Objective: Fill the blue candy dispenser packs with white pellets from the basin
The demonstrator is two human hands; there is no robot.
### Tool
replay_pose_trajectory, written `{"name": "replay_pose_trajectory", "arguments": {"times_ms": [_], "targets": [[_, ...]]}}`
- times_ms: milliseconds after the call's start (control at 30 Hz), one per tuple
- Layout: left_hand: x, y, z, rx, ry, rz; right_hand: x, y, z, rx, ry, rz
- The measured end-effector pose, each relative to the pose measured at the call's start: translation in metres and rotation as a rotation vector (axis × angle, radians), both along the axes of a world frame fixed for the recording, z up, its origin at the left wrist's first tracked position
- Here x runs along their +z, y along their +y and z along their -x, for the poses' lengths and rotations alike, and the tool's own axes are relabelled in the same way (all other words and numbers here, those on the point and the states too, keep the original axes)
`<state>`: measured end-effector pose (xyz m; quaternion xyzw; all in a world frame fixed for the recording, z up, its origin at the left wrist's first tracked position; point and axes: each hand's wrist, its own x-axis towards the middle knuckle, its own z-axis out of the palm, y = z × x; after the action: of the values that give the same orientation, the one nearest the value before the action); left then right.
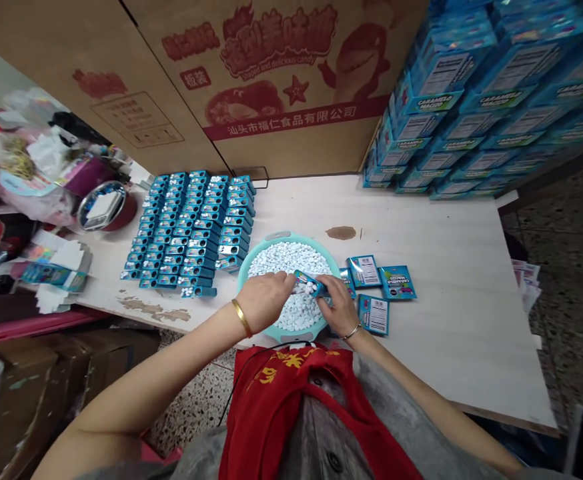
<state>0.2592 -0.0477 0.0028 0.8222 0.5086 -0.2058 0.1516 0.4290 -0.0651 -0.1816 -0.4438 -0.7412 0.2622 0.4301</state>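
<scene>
Over a round mint-green basin [244,267] heaped with small white candies [291,315], both my hands meet at one small blue candy box [305,279]. White candies show at its near end. My left hand [264,300], with a gold bangle at the wrist, has its fingertips pinched at the box's left end. Wrapped round the right end is my right hand [340,305], which has a silver bracelet. Just right of the basin lie several flat blue candy boxes [373,313], some partly overlapping. How far the held box is filled I cannot tell.
Left of the basin stand rows of blue boxes [179,230] with round openings, many with white candies at the top. A large carton [291,153] backs the table. Wrapped blue packs [431,123] are stacked at back right. A dark red bowl [124,213] and clutter sit far left.
</scene>
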Motion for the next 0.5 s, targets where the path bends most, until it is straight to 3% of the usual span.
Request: {"name": "replay_pose_trajectory", "arguments": {"times_ms": [133,300,400,500], "targets": [[0.008,-0.004,-0.016,0.002,-0.002,-0.036,-0.005,-0.002,0.003,0.006,0.046,0.068],[0.000,-0.002,0.010,0.034,-0.163,-0.128,-0.009,0.000,-0.004,-0.006,0.109,0.160],[-0.026,0.005,0.030,0.043,-0.364,-0.143,-0.002,0.000,-0.006,-0.016,0.133,0.174],[-0.067,0.009,0.034,0.032,-0.608,-0.095,0.011,-0.002,-0.002,0.041,0.154,0.188]]}}
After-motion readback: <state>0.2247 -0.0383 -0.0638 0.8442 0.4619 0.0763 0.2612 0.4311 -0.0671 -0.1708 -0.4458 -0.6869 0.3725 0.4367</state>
